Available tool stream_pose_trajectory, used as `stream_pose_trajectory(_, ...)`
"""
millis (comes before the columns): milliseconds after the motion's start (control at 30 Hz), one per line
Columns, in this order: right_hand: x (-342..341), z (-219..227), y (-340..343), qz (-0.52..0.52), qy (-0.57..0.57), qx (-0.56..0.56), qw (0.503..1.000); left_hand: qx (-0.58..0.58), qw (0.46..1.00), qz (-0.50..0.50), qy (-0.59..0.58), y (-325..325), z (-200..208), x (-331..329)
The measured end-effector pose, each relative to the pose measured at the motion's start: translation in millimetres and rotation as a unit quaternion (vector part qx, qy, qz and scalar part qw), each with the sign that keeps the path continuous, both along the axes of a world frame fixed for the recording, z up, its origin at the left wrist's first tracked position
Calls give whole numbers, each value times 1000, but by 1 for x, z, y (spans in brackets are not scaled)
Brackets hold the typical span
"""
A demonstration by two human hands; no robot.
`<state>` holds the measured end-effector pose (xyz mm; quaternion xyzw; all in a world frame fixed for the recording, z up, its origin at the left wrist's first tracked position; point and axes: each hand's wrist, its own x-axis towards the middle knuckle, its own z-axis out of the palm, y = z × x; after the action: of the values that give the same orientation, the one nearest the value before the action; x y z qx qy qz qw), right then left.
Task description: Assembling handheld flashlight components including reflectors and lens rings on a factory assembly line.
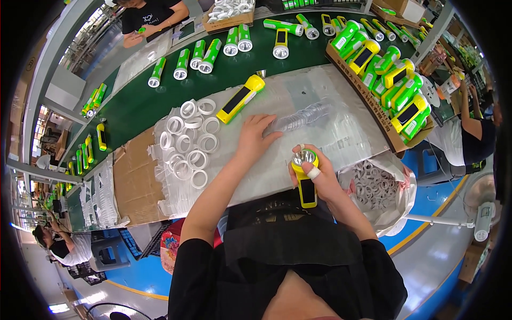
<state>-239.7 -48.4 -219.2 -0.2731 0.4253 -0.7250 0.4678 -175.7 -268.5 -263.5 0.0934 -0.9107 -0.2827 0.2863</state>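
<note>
My right hand (326, 180) is closed around a yellow flashlight (308, 194) with a dark panel on its side; its shiny reflector end points up and away from me. White wrapping shows on a digit of that hand. My left hand (255, 137) reaches over the work surface, thumb and fingers apart, at the near-left end of a row of clear round discs (305, 116). Whether a fingertip touches a disc is hard to see. To its left lie several white rings (198, 159). Beyond it rests another yellow flashlight (241, 100), its head end toward a small reflector cup (261, 73).
A carton (368, 101) full of green and yellow flashlights stands at the right. Below it hangs a bag (397, 205) of white rings. Flashlights (181, 65) line the green belt (140, 92) beyond. Across it, a person (152, 21) works near a box of white rings (230, 20).
</note>
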Motion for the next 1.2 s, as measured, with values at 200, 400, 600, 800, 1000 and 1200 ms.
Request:
stream_pose_trajectory(200,-5,5,-9,-2,20,17,1000,90,995,-22,42,20,36,17)
stream_pose_trajectory(400,3,13,-28,32,70,-1,997,63,992,-109,22,51,74,60)
stream_pose_trajectory(600,12,12,-40,89,125,27,988,23,990,-118,75,46,66,76)
stream_pose_trajectory(800,23,15,-51,139,94,1,986,167,977,-92,95,51,57,85)
stream_pose_trajectory(1000,27,12,-59,143,60,22,988,50,989,-85,113,43,61,85)
stream_pose_trajectory(1200,26,21,-73,215,72,-14,974,76,987,-86,114,30,68,99)
